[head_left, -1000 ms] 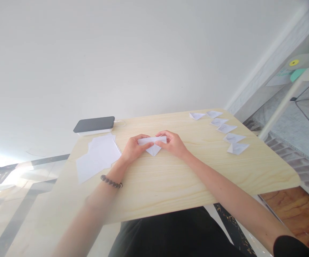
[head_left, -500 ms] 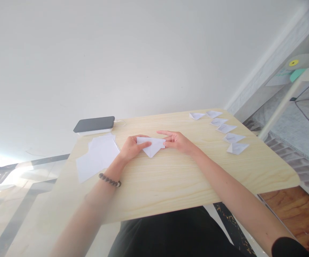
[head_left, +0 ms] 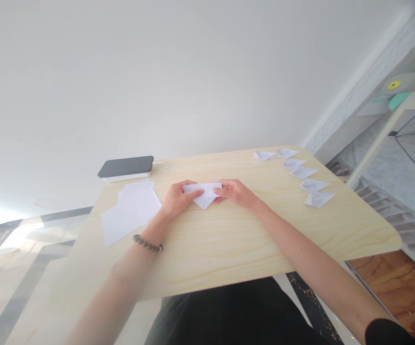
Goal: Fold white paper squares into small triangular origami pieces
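Observation:
Between my two hands is a folded sheet of white paper (head_left: 204, 201), with a straight band along its top and a point facing down toward me. My left hand (head_left: 177, 197) grips its left end, thumb on the front and fingers behind. At the right end, my right hand (head_left: 236, 192) pinches it the same way, the thumb lying over the band. The fingers behind the paper are mostly hidden. A dark bead bracelet (head_left: 147, 243) circles my left wrist.
White sheets (head_left: 130, 211) lie overlapping on the wooden table (head_left: 207, 254) at the left. Behind them is a dark-topped flat device (head_left: 126, 166) with a white cable. Several folded paper boats (head_left: 318, 199) stand along the right side. A wall rises behind the table.
My right hand's raised fingers have closed in behind the paper, and its thumb has moved left onto the band. The small step at the band's right end no longer shows. My left hand keeps its grip.

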A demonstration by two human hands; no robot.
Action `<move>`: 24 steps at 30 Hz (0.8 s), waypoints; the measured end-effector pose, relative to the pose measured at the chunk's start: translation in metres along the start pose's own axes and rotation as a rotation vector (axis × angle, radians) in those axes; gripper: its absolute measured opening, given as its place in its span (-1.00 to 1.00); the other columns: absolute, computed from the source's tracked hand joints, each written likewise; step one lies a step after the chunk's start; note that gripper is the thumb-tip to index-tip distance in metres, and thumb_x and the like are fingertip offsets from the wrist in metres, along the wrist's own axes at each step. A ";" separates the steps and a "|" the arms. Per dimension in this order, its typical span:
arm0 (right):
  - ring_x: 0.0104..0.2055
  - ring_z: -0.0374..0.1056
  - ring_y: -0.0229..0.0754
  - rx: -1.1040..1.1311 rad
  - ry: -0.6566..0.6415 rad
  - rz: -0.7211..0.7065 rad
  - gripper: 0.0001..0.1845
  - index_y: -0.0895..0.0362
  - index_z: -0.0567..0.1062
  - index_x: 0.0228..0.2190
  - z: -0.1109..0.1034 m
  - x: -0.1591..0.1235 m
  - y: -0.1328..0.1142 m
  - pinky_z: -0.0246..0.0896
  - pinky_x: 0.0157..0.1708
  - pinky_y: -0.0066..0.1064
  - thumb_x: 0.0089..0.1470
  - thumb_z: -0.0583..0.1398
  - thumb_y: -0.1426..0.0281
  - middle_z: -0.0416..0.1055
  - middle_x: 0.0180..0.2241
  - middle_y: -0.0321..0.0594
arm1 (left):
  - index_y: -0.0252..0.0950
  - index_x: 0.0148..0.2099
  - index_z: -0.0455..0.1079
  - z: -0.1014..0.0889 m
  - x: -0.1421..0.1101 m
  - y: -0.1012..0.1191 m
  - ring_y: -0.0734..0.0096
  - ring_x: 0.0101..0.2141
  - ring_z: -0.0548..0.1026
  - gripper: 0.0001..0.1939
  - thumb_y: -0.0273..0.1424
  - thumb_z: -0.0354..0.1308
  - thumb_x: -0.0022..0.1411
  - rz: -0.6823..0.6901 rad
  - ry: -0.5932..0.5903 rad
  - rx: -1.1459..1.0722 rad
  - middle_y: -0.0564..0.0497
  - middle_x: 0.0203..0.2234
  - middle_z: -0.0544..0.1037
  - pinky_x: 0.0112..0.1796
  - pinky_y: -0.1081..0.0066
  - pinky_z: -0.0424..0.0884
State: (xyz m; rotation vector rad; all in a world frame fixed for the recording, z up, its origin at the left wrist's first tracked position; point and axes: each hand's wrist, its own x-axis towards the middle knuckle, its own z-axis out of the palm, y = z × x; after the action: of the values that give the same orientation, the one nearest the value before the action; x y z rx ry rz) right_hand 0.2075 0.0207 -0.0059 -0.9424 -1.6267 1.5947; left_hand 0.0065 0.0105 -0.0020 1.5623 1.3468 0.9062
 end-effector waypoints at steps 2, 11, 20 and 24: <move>-0.38 0.41 -0.18 -0.077 0.069 0.002 -0.66 0.23 0.45 -0.41 0.002 0.001 0.003 0.37 -0.35 -0.34 -0.13 0.21 0.19 0.46 -0.41 -0.17 | -0.35 -0.29 0.41 0.000 0.000 -0.001 0.42 -0.45 0.40 -0.60 -0.14 0.20 -0.10 -0.005 -0.005 -0.014 0.00 -0.46 0.49 -0.47 0.49 0.25; -0.40 0.44 -0.17 -0.149 0.021 0.032 -0.64 0.22 0.47 -0.39 -0.005 0.003 0.003 0.37 -0.42 -0.40 -0.06 0.15 0.16 0.48 -0.46 -0.18 | -0.39 -0.21 0.42 -0.007 -0.001 -0.008 0.36 -0.42 0.43 -0.60 -0.21 0.17 -0.06 0.009 -0.153 -0.129 -0.06 -0.41 0.52 -0.39 0.42 0.32; -0.42 0.43 -0.22 -0.164 -0.071 0.090 -0.62 0.22 0.48 -0.38 -0.012 0.000 -0.004 0.37 -0.40 -0.43 -0.07 0.16 0.14 0.49 -0.45 -0.17 | -0.31 -0.04 0.35 -0.022 -0.008 -0.001 0.35 -0.31 0.45 -0.57 -0.38 0.13 -0.02 -0.041 -0.462 -0.278 -0.06 -0.27 0.51 -0.30 0.40 0.34; -0.46 0.43 -0.23 -0.170 -0.049 0.100 -0.63 0.23 0.48 -0.41 -0.012 -0.001 -0.004 0.37 -0.42 -0.42 -0.08 0.17 0.15 0.49 -0.46 -0.16 | -0.35 -0.06 0.34 -0.020 -0.009 -0.002 0.33 -0.32 0.45 -0.57 -0.36 0.17 -0.03 -0.059 -0.466 -0.338 -0.09 -0.33 0.51 -0.29 0.36 0.35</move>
State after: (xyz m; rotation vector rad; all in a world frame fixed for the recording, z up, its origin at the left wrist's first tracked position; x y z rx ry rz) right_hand 0.2183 0.0258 -0.0013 -1.0945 -1.7967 1.5754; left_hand -0.0140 0.0042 0.0038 1.3543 0.8549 0.6398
